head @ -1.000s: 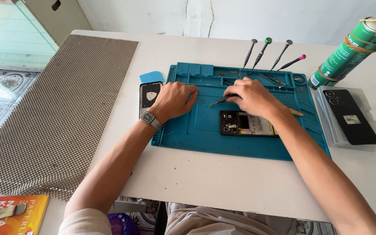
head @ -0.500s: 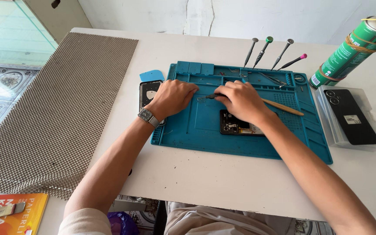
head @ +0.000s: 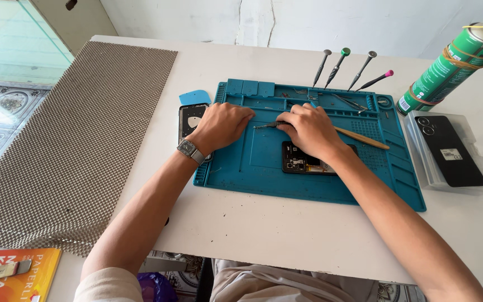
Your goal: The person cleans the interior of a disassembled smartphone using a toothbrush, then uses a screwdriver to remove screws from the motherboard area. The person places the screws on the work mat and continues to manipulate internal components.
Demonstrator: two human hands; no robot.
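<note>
My right hand (head: 310, 130) is shut on thin metal tweezers (head: 266, 125) whose tip points left, toward my left hand. It hovers over the top edge of an opened black phone (head: 302, 163) lying on the blue work mat (head: 252, 162). My left hand (head: 222, 124), with a wristwatch, rests on the mat's left part with its fingers curled together and nothing visible in them. Its fingertips are close to the tweezers' tip. A dark phone back cover (head: 189, 118) lies partly under my left hand, beside a blue plastic pick (head: 194, 97).
A wooden stick (head: 364, 138) lies on the mat to the right of my hand. Several screwdrivers (head: 346, 67) stand at the mat's far edge. At the right are a green spray can (head: 448, 64) and a clear tray (head: 423, 162) holding a black phone (head: 451, 151). A grey mesh mat (head: 68, 145) covers the left.
My right hand has moved left and away from the opened phone toward my left hand, carrying the tweezers. The phone shows more. My left hand has stayed in place.
</note>
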